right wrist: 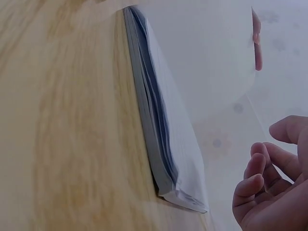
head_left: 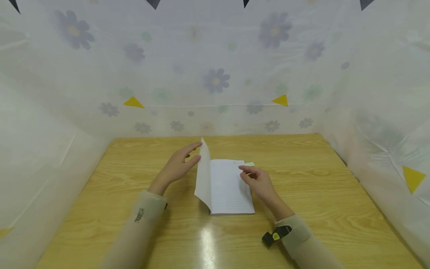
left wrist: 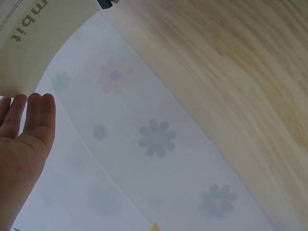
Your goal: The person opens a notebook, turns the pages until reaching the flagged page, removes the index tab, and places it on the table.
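A notebook (head_left: 231, 190) with lined pages lies on the wooden table, its front cover (head_left: 203, 175) raised nearly upright along the left side. My left hand (head_left: 176, 164) touches the outer edge of that cover with fairly straight fingers. In the left wrist view its fingertips are against the cover (left wrist: 29, 62), which bears large printed letters. Over the page's right side hovers my right hand (head_left: 260, 183), fingers loosely bent and holding nothing. The right wrist view shows this hand (right wrist: 274, 183) beside the notebook's thick page edges (right wrist: 151, 110).
A small pale tab (head_left: 249, 164) sticks out by the notebook's top right corner. The wooden table (head_left: 299, 157) ends at whitish flower-patterned sheeting (head_left: 235, 93) behind and at both sides. A black strap (head_left: 277, 234) sits on the right sleeve.
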{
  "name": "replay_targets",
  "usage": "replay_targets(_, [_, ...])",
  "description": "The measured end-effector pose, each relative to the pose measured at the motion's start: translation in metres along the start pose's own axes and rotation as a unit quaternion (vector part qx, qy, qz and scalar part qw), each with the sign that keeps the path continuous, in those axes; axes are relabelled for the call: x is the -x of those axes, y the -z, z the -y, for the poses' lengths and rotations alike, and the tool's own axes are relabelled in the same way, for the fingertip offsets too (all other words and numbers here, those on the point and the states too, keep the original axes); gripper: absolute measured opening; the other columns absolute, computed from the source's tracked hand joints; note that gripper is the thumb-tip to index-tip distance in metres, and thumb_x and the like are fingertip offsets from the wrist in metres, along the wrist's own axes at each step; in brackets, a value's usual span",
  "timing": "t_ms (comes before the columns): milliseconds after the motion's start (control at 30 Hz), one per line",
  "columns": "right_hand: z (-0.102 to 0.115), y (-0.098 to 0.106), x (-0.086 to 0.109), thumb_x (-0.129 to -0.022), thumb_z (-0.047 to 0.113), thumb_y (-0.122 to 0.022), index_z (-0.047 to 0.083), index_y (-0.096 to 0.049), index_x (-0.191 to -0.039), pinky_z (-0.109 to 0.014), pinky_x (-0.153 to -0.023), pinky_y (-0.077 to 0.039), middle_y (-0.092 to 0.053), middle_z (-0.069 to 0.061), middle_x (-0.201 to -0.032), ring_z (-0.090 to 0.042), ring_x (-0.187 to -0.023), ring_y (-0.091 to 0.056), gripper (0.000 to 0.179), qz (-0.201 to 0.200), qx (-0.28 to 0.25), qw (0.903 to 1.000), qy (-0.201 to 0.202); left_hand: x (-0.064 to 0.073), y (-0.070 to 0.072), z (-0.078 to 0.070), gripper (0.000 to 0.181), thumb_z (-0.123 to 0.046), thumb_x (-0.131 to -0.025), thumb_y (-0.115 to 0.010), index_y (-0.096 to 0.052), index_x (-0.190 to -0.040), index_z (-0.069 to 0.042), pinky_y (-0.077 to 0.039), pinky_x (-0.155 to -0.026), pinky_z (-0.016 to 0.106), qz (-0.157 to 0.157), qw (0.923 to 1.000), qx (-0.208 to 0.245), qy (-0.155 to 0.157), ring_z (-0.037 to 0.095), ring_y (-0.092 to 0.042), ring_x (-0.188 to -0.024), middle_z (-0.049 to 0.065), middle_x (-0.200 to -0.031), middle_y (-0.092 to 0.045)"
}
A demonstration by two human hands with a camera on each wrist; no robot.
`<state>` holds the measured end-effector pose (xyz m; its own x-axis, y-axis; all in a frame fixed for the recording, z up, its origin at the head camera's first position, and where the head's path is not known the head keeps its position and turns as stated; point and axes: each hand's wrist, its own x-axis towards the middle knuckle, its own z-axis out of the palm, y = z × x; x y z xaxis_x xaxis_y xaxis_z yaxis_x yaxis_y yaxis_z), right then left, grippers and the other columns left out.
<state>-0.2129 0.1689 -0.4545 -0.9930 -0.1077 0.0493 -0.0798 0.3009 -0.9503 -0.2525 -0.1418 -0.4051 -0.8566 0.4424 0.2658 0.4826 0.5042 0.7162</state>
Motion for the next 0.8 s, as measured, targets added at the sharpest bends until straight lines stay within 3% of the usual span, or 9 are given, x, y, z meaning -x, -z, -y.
replay_targets(367, [-0.009,0.007,-0.006,-0.096,0.016,-0.066,0.006,-0.065,-0.129,-0.023,-0.059,-0.049,-0.062,-0.009,-0.105,-0.024,-0.089,-0.055,0.035,0.004,0.035,0.9994,-0.006,0.012,0.012,0.01,0.052,-0.033,-0.104,-0.05,-0.04,-0.152,-0.016,-0.037,-0.109,0.047,-0.001,0.9999,-0.005,0.013,0.025,-0.039,-0.138,0.001,-0.155,-0.038])
replay_targets(800, [-0.016,0.013,-0.009,-0.097,0.014,-0.065,0.004,-0.062,-0.132,-0.023,-0.053,-0.046,-0.06,-0.01,-0.104,-0.024,-0.084,-0.055,0.037,0.014,0.06,0.9981,0.004,0.032,0.026,0.022,0.052,-0.033,-0.103,-0.054,-0.042,-0.151,-0.018,-0.036,-0.109,0.05,0.001,0.9987,-0.013,0.05,0.027,-0.036,-0.14,0.001,-0.155,-0.038])
